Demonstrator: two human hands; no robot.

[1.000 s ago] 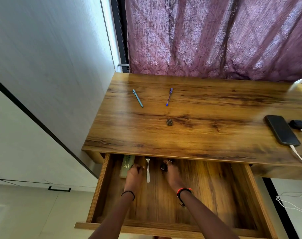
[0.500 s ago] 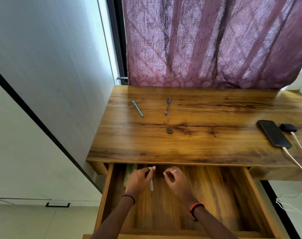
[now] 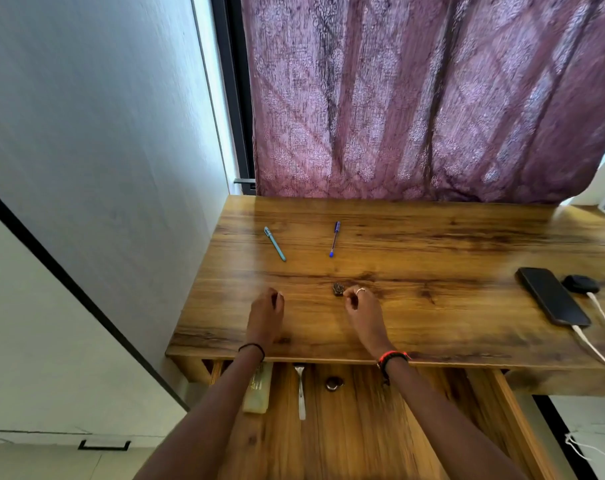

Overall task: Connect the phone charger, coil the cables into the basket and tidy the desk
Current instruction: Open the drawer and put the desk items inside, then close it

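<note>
The phone [image 3: 552, 296] lies face up, screen dark, near the right end of the desk [image 3: 432, 327]. A white cable [image 3: 595, 355] meets its near end and runs off toward the desk's front right edge. Just beside the phone's far end I see a small black round object [image 3: 580, 284] with a second white lead coming from it.

Well to the left, both hands are over the desktop near its front edge. The left hand [image 3: 264, 315] has its fingers loosely curled downward and holds nothing. The right hand [image 3: 361, 308] is also loosely curled and empty. Its knuckles sit just beside a small dark object [image 3: 338, 289]; I cannot tell whether they touch.

Farther back lie a teal pen [image 3: 275, 244] and a blue pen [image 3: 334, 239], apart from each other.

Below the desk's front edge the drawer [image 3: 380, 438] stands pulled out, and in it are a pale flat case [image 3: 258, 393], a fork [image 3: 300, 389] and a small round metal piece [image 3: 334, 383]. A purple curtain [image 3: 432, 98] hangs behind the desk.
</note>
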